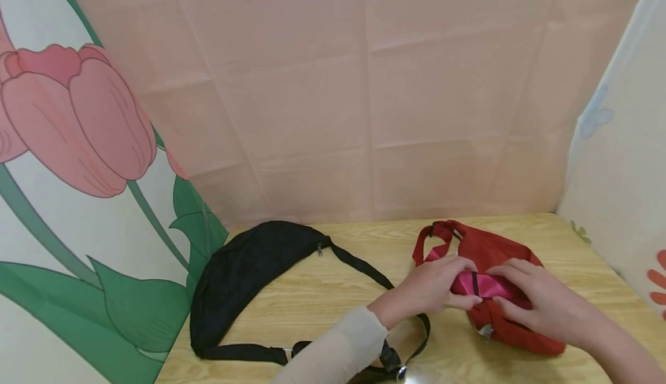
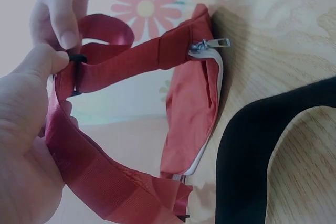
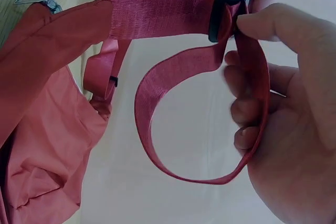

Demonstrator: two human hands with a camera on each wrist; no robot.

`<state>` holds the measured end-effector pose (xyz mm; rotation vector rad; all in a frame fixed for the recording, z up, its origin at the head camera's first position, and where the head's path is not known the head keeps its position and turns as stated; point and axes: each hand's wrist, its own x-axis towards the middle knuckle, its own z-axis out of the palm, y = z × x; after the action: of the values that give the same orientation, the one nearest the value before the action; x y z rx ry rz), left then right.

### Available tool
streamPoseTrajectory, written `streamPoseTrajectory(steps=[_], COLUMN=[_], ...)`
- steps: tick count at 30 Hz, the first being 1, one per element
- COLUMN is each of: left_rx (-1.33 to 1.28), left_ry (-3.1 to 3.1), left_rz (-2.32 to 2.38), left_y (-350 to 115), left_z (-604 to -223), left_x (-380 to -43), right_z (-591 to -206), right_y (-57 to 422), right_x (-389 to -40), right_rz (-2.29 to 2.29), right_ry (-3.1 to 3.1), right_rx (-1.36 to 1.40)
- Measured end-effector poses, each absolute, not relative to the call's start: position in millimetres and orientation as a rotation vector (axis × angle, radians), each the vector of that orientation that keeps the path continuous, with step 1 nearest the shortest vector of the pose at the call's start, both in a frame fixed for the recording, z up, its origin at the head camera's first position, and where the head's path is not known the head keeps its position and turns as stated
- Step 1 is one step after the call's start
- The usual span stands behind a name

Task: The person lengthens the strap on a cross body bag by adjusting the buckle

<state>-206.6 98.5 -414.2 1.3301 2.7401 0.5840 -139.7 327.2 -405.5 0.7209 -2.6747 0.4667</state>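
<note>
A red bag [image 1: 499,248] with a white-edged zipper lies on the right of the table. Above it, a red strap [image 1: 493,285] with a black slider buckle [image 1: 474,284] spans both hands. My left hand [image 1: 434,283] grips the strap beside the buckle, thumb against it. From the other side, my right hand [image 1: 546,300] pinches the strap, its thumb near the buckle in the right wrist view. A loop of the strap [image 3: 144,95] hangs from the buckle there. The bag's metal zipper pull [image 2: 218,43] shows in the left wrist view.
A black sling bag [image 1: 255,274] lies on the left of the wooden table [image 1: 307,309]. Its black strap [image 1: 359,262] runs toward the middle, partly behind the left forearm. A pink backdrop [image 1: 364,112] stands behind, with printed panels at both sides.
</note>
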Motion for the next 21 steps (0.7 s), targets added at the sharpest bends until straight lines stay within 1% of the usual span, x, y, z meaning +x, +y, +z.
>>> streamPoseTrajectory(steps=[8, 16, 21], left_rx=[1.302, 1.309, 1.272], left_ry=[2.727, 2.728, 2.723], left_rz=[0.614, 0.607, 0.611], left_y=[94.5, 95.5, 94.7], left_z=[-418.1, -416.1, -417.1], left_x=[-209.3, -208.9, -208.9], right_z=[-409.8, -409.2, -412.1], right_y=[331.1, 324.0, 325.2], right_x=[-140.1, -141.5, -144.2], right_rz=[0.483, 0.479, 0.512], right_ry=[-2.538, -2.588, -2.505], right_rx=[0.745, 0.780, 0.820])
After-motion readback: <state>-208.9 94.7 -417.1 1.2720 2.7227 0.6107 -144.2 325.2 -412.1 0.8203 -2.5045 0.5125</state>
